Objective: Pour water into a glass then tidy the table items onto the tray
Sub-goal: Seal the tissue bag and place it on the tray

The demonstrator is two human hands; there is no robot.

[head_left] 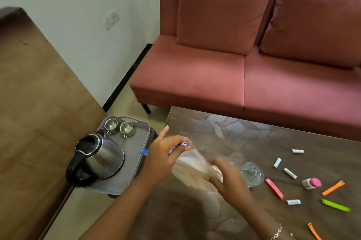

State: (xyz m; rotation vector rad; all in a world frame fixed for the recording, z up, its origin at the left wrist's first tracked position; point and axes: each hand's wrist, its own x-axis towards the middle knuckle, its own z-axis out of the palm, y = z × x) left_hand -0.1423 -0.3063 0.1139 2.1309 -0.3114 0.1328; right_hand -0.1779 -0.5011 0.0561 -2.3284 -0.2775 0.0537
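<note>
glass (252, 174): clear, upright on the table (195, 220), just right of the right hand; seems to hold water (level hard to read).
bag (192, 167): clear plastic with whitish contents, held tilted above the left part of the table, mouth up and left, bottom down and right.
blue clip (144, 151): across the mouth of the bag, one end poking out left of the left hand.
left hand (166, 153): thumb and fingers pinching the mouth of the bag at the blue clip, index finger stretched out straight.
right hand (222, 175): blurred, fingers curled round the lower end of the bag.
tray (117, 185): grey, with cut-out handles, beside the left edge of the table.
in the tray: one steel kettle (99, 158) with a black handle at the near end; two small steel cups (111, 125) (127, 128) side by side at the far end, shiny insides showing.
sachets: four, white, loose on the right part of the table (298, 151) (277, 162) (290, 173) (293, 202).
clips on the table: four, namely one pink clip (274, 189) just right of the glass, one green clip (336, 205), two orange clips (333, 188) (314, 231).
small bottle (311, 183): one, pink cap, lying on its side between the pink clip and the upper orange one.
sofa (244, 75): pink, two back cushions, behind the table.
</note>
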